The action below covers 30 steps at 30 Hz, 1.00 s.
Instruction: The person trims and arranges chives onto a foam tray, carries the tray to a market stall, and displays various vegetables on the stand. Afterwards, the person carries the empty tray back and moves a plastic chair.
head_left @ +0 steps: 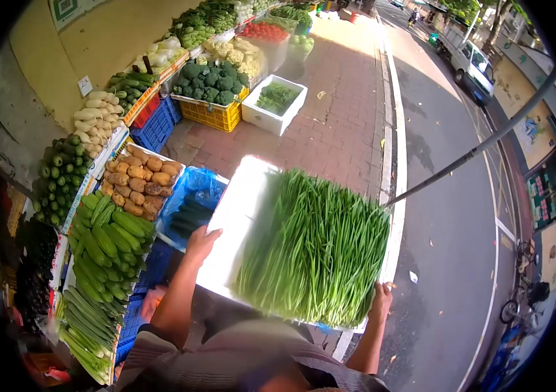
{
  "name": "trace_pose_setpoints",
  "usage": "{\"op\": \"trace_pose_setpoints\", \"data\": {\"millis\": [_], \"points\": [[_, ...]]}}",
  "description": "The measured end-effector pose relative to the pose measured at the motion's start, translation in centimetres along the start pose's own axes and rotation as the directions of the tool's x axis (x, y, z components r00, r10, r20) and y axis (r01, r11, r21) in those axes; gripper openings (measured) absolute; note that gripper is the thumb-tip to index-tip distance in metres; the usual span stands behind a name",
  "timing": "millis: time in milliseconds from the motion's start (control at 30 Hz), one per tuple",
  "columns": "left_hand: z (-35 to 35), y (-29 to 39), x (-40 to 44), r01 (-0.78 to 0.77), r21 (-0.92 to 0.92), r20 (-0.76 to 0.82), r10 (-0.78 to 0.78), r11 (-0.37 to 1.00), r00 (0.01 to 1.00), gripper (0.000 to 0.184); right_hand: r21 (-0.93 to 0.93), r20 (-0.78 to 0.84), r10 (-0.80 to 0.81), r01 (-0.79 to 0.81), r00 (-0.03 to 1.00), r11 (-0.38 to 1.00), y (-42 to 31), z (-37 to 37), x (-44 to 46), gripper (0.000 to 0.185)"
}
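A white foam tray (235,219) is held in front of my body, tilted in the view. Long green Chinese chives (320,245) lie side by side over its middle and right, while its left part shows bare white foam. My left hand (204,244) grips the tray's left edge, thumb on top and the other fingers hidden beneath. On the right edge near the lower corner, my right hand (381,299) is closed around the rim. Just left of the tray, a box lined with blue plastic (203,186) holds dark green vegetables.
Stacked crates on the left carry potatoes (139,179), green gourds (109,245), white radishes (98,117) and broccoli (209,81). A white foam box (276,124) with leafy greens stands on the brick pavement. A grey pole (474,153) slants across the right, before a road with a parked van (472,68).
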<state>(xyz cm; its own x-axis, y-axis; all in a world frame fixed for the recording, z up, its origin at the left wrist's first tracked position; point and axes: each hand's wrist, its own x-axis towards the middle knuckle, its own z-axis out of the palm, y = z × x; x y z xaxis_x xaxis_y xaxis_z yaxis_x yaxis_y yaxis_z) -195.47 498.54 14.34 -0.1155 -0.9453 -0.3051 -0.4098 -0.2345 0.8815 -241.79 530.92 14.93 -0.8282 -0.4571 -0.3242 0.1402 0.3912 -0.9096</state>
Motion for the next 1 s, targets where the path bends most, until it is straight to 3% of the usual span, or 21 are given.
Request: {"op": "trace_pose_setpoints", "data": {"millis": [67,100,233,333,400,433,500,533,633,767,867,900,1000], "points": [[1.2,4.6,3.4,0.069,-0.005,-0.107,-0.069,0.998,0.992,0.049,-0.18,-0.053,-0.071,0.061,0.996,0.982,-6.0,3.8,4.8,0.037],[1.5,5.4,5.8,0.064,-0.056,-0.067,-0.068,0.996,0.995,0.048,-0.063,0.018,-0.041,0.042,0.999,0.997,-4.7,4.4,10.0,0.039],[5.6,10.4,15.7,0.087,-0.16,-0.053,-0.096,0.983,0.994,0.045,-0.063,0.018,-0.073,0.074,0.997,0.995,-10.4,10.2,22.5,0.043],[10.1,16.3,24.0,0.11,-0.114,-0.088,-0.12,0.987,0.989,0.048,-0.038,0.059,-0.065,0.068,0.996,0.997,-16.0,14.1,31.0,0.042],[13.4,14.0,32.6,0.11,-0.096,-0.063,-0.116,0.989,0.991,0.061,0.006,0.097,-0.07,0.07,0.993,0.998,-19.2,15.9,36.8,0.041],[15.1,16.6,37.8,0.101,-0.107,-0.056,-0.107,0.989,0.993,0.065,0.024,0.027,-0.117,0.116,0.993,0.993,-19.8,16.8,40.4,0.038],[18.6,21.6,41.9,0.226,-0.11,0.009,-0.226,0.968,0.974,0.078,-0.119,-0.017,-0.12,0.117,0.993,0.986,-20.8,15.7,46.5,0.037],[20.2,23.2,45.2,0.203,-0.104,0.006,-0.203,0.974,0.979,0.078,-0.153,-0.038,-0.14,0.133,0.989,0.979,-22.0,16.6,50.2,0.036],[24.6,28.9,53.0,0.183,-0.031,0.015,-0.183,0.983,0.983,0.078,-0.017,-0.049,-0.051,0.05,0.997,0.999,-27.6,19.0,56.4,0.039],[31.1,32.3,66.1,0.138,-0.1,0.06,-0.132,0.985,0.989,0.073,0.061,-0.021,0.009,-0.008,1.0,0.998,-32.0,22.9,68.7,0.041],[35.2,38.3,72.6,0.149,-0.112,0.025,-0.147,0.983,0.989,0.068,-0.028,-0.01,-0.072,0.072,0.997,0.997,-35.9,27.3,79.3,0.053],[36.7,39.9,76.0,0.127,-0.125,0.014,-0.126,0.984,0.992,0.066,-0.045,-0.098,-0.111,0.107,0.989,0.993,-36.3,29.3,84.2,0.055],[38.3,43.1,85.6,0.128,-0.078,-0.039,-0.132,0.989,0.991,0.065,-0.039,0.038,-0.077,0.078,0.996,0.996,-41.4,34.5,94.3,0.055]]}}
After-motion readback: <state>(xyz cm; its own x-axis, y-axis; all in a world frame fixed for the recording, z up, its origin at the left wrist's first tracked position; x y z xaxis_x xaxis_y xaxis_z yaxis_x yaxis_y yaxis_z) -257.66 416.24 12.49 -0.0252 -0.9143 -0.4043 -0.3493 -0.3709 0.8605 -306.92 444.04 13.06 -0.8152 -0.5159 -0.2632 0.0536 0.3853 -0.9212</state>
